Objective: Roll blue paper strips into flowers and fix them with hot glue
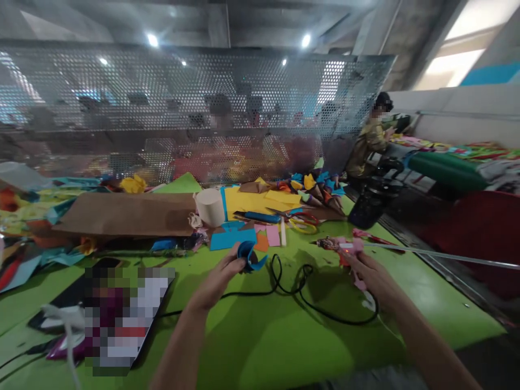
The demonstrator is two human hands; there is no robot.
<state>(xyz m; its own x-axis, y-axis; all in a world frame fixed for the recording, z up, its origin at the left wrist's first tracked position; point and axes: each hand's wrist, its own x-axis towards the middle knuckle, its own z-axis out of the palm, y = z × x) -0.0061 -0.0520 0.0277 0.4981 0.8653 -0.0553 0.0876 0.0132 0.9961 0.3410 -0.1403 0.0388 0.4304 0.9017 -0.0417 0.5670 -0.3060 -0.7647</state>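
My left hand [221, 271] is closed on a curled blue paper piece [251, 257], raised over the green table. My right hand [368, 271] grips a pink glue gun [345, 246] with its nozzle pointing left; a long clear glue stick [442, 254] runs out of its back to the right. The gun's black cord [280, 292] loops across the table between my hands. Just beyond my left hand lie a flat blue paper cut-out [231, 236] and small pink paper pieces [273, 235]. A red-handled tool [384, 241] rests behind the gun.
A white paper roll [210, 207], brown paper [134, 214], a blue cutter [262, 217], scissors [303, 222] and finished-looking paper flowers [320, 189] line the back. A phone and power cables [69, 325] sit front left. Past the table's right edge are a black bin [371, 200] and a seated person [368, 138].
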